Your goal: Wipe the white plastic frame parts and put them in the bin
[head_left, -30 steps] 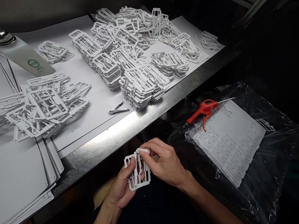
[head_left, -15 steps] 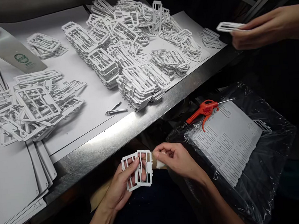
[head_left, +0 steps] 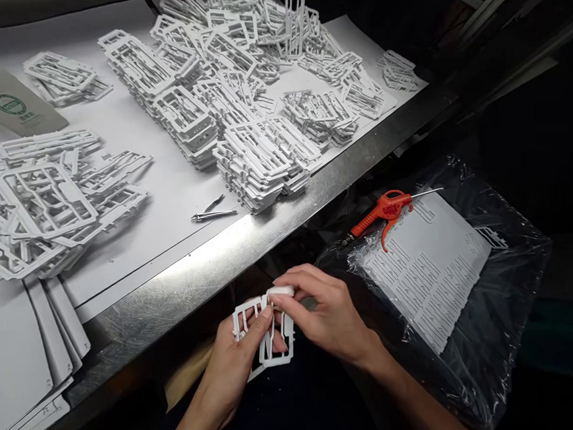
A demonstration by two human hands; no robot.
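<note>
My left hand (head_left: 232, 360) holds a white plastic moulded frame (head_left: 269, 348) upright, with its thumb across the frame's front. The frame is an open lattice of thin bars, and its lower part stands behind and beside my fingers. My right hand (head_left: 325, 308) is over the frame's top edge, pinching a small white pad (head_left: 280, 291) between thumb and fingers. The pad touches the top of the frame. Part of the frame is hidden by my fingers.
A stainless steel table edge (head_left: 186, 277) runs in front of me. White sheets carry large heaps of similar frames (head_left: 253, 147). Small pliers (head_left: 213, 214) lie near the edge. To the right, an orange air blow gun (head_left: 384, 210) rests on a plastic bag (head_left: 505, 303) with a white sheet (head_left: 425, 273).
My right hand has moved left from beside the frame to its top edge, with the pad. The co-worker's hand seen at the upper right earlier is out of view.
</note>
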